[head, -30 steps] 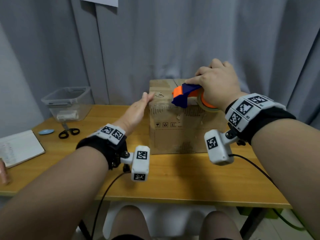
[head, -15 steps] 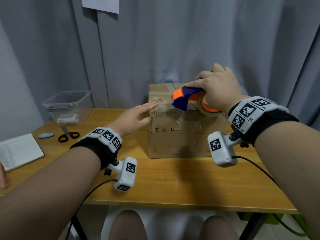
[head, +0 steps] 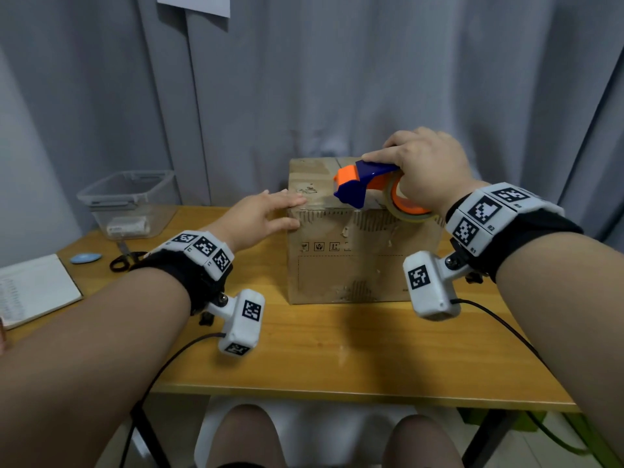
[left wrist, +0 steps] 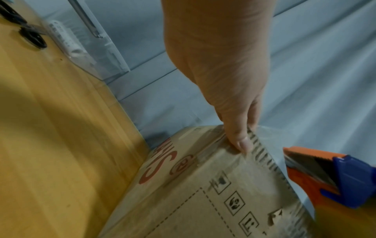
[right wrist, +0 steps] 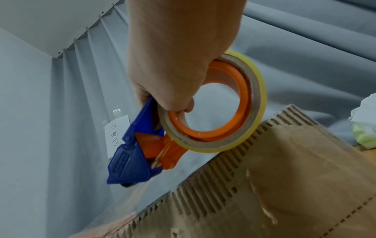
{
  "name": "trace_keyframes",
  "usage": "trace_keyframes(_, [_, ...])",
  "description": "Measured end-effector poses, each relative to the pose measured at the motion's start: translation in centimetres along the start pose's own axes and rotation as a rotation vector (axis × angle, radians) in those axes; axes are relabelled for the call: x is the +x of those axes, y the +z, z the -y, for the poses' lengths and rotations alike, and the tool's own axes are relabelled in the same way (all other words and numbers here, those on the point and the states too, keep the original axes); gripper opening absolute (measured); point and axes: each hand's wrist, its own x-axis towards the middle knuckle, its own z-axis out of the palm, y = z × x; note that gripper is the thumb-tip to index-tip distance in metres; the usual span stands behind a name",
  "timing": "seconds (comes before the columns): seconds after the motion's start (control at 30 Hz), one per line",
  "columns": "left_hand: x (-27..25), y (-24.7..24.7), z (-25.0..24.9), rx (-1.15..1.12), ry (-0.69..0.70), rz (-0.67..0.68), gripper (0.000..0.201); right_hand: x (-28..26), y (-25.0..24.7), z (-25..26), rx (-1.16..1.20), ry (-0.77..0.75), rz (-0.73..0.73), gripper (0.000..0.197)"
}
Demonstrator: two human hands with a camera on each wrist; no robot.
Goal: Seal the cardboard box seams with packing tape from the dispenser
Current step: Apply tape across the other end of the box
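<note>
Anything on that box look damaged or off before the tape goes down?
Yes. The cardboard box is worn: its front face has torn paper patches, and the top front edge is stripped to bare corrugation beneath the tape dispenser.

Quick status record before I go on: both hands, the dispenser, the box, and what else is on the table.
left hand: fingers straight, resting on the upper left corner of the cardboard box
right hand: grips the tape dispenser
tape dispenser: blue and orange, over the box top near its front edge
tape roll: clear, mounted on the dispenser
box: upright on the wooden table
left of box: scissors, clear plastic bin, notebook
</note>
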Motion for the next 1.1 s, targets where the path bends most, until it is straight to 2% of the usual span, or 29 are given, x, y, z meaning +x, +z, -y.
trace_keyframes(0.17, [0.0,0.0,-0.5,0.07,0.047,0.0,0.05,0.0,-0.1,0.0,0.009,0.017,0.022,0.057])
trace_keyframes(0.3, [0.2,-0.1,-1.4,0.094,0.054,-0.013,0.049,0.2,-0.3,-0.1,-0.047,0.015,0.061,0.069])
trace_keyframes(0.43, [0.4,-0.3,-1.6,0.085,0.021,-0.015,0.044,0.6,-0.9,0.0,-0.129,-0.036,0.154,0.068])
trace_keyframes(0.63, [-0.1,0.7,-1.6,0.226,0.099,-0.091,0.041,1.7,-1.7,-0.6,-0.195,-0.149,0.335,0.07])
trace_keyframes(0.73, [-0.1,1.0,-1.4,0.258,0.143,-0.102,0.039,1.7,-1.6,-0.8,-0.196,-0.19,0.323,0.073])
trace_keyframes(0.97, [-0.5,0.5,-1.4,0.237,0.19,-0.101,0.039,1.5,-1.1,-1.2,-0.156,-0.209,0.258,0.064])
trace_keyframes(1.03, [-0.6,0.2,-1.9,0.245,0.178,-0.07,0.046,1.4,-1.0,-1.2,-0.141,-0.199,0.256,0.058])
trace_keyframes(1.1, [-0.2,0.1,-2.4,0.354,0.157,-0.024,0.058,1.4,-0.9,-1.2,-0.135,-0.193,0.247,0.057])
